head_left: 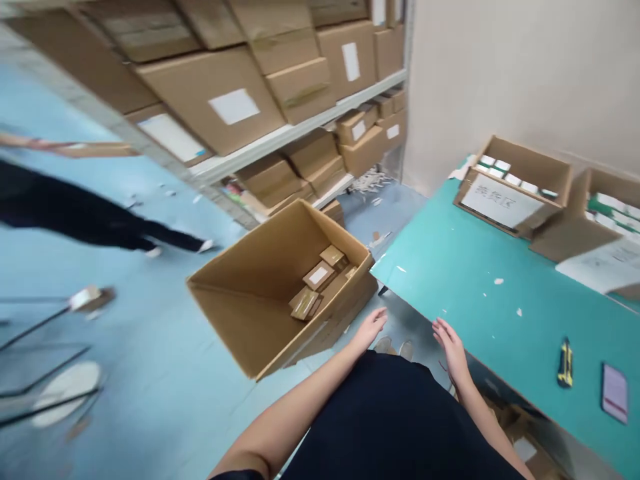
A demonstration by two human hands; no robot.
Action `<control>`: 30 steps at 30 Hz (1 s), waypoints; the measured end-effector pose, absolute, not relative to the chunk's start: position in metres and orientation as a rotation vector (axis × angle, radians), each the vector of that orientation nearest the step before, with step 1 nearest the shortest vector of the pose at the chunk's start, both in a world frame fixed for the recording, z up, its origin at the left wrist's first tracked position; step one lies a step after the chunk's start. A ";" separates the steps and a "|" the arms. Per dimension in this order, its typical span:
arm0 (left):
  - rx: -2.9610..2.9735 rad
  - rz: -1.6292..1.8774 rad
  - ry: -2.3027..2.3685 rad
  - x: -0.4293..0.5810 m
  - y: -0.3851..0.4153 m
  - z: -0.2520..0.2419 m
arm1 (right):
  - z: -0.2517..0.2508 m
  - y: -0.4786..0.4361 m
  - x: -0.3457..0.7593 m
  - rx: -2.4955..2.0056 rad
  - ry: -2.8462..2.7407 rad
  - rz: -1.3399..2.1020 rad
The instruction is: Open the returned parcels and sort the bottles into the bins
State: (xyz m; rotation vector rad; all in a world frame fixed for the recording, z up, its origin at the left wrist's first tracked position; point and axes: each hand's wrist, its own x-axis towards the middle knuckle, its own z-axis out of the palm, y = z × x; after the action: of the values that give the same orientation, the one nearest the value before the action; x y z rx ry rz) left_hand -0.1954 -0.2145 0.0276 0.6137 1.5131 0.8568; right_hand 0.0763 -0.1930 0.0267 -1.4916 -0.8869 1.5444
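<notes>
My left hand (370, 329) hangs with its fingers apart just below the near corner of an open cardboard box (250, 320), holding nothing. Inside that tilted-looking box, several small flat cartons (305, 303) lie in a heap at one side. My right hand (450, 347) is empty and sits by the edge of a teal table (475, 287), with its fingers loosely spread. On the tabletop lie a yellow and black utility knife (565, 363) and a phone (615, 393) with a pink-toned screen.
Two open cartons (525, 157) holding white packages stand at the table's far end. Metal shelving (280, 140) stacked with brown cartons runs along the back. A person (75, 213) in dark trousers passes at left, near a blurred metal stand (50, 347).
</notes>
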 end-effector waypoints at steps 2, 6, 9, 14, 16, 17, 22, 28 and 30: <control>0.541 0.961 1.565 -0.203 -0.230 0.026 | 0.023 -0.176 0.068 -1.458 -0.984 1.645; 0.377 1.136 1.705 -0.225 -0.272 0.026 | 0.022 -0.139 0.036 -1.366 -1.208 1.817; 0.230 1.261 1.823 -0.245 -0.308 0.023 | 0.027 -0.116 -0.002 -1.274 -1.358 1.874; 0.077 1.429 2.011 -0.280 -0.356 0.008 | 0.031 -0.106 -0.074 -1.147 -1.517 1.986; 0.046 1.463 2.093 -0.296 -0.371 -0.002 | 0.029 -0.111 -0.103 -1.126 -1.572 2.017; 0.039 1.470 2.136 -0.305 -0.378 -0.007 | 0.028 -0.114 -0.117 -1.125 -1.603 2.024; 0.188 1.309 2.438 -0.355 -0.408 -0.029 | 0.022 -0.135 -0.181 -1.119 -1.766 2.013; 0.562 0.867 2.622 -0.407 -0.433 -0.047 | 0.017 -0.152 -0.244 -1.156 -1.963 1.909; 0.624 0.771 2.611 -0.418 -0.439 -0.052 | 0.013 -0.152 -0.260 -1.176 -2.024 1.874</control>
State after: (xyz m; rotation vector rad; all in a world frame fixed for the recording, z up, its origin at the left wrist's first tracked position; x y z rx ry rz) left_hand -0.4180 -0.4394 -0.0516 0.6241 2.6108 0.7707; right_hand -0.2602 -0.1521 0.0127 -1.1756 -2.0236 1.8741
